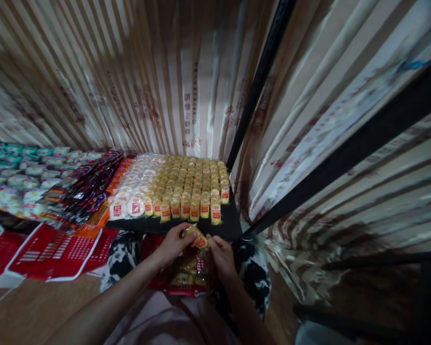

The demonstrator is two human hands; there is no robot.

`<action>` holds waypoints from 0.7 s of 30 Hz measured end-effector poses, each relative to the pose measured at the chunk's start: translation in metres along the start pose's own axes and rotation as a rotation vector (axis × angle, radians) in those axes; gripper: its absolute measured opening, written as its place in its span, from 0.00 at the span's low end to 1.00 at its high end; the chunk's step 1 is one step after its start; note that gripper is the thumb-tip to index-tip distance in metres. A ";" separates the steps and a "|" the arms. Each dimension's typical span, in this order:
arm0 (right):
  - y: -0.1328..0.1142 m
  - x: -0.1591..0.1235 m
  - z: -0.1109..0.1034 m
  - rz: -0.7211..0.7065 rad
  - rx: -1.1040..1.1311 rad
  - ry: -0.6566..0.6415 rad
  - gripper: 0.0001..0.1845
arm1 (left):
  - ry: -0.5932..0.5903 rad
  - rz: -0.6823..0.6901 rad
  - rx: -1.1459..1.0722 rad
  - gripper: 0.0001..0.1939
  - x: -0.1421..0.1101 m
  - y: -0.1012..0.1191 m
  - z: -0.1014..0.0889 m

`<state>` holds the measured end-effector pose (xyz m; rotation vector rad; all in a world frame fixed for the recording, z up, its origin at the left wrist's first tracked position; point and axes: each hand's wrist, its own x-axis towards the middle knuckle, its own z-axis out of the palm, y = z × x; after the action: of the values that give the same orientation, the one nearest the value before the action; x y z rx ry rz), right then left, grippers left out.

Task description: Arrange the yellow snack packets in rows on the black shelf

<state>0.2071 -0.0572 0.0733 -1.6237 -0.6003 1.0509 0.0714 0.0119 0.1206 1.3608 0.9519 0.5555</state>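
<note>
Between my two hands, above my lap, is a small yellow snack packet (pixel 200 240) with a red label. My left hand (pixel 177 243) pinches its left end, thumb on top. The fingers of my right hand (pixel 220 253) are closed on its right end. Below them a red bag (pixel 172 286) with a clear window lies on my lap, and more yellow packets (pixel 184 278) show through it. Just beyond my hands, rows of similar yellow packets (pixel 194 209) stand upright on a black table (pixel 233 223).
Left of the yellow rows are white round packets (pixel 135 206), dark shiny pouches (pixel 84 191) and white-and-green packets (pixel 25 167). Red printed sheets (pixel 57 251) hang at the table's front. Patterned curtains (pixel 165 72) enclose the back and right, with black poles (pixel 258 81) before them.
</note>
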 end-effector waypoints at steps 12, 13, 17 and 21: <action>-0.021 0.037 -0.006 -0.414 -0.054 0.362 0.31 | 0.167 0.328 0.473 0.16 0.089 0.069 0.019; -0.023 0.042 -0.006 -0.402 -0.023 0.381 0.32 | 0.163 0.355 0.507 0.16 0.098 0.075 0.024; -0.030 0.055 -0.009 -0.385 0.061 0.447 0.33 | 0.085 0.425 0.629 0.16 0.127 0.091 0.050; -0.036 0.064 -0.015 -0.392 0.013 0.494 0.34 | 0.012 0.441 0.735 0.12 0.145 0.098 0.072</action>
<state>0.2560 -0.0015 0.0866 -1.5913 -0.5412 0.3469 0.2262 0.1059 0.1757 2.2620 0.9029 0.5615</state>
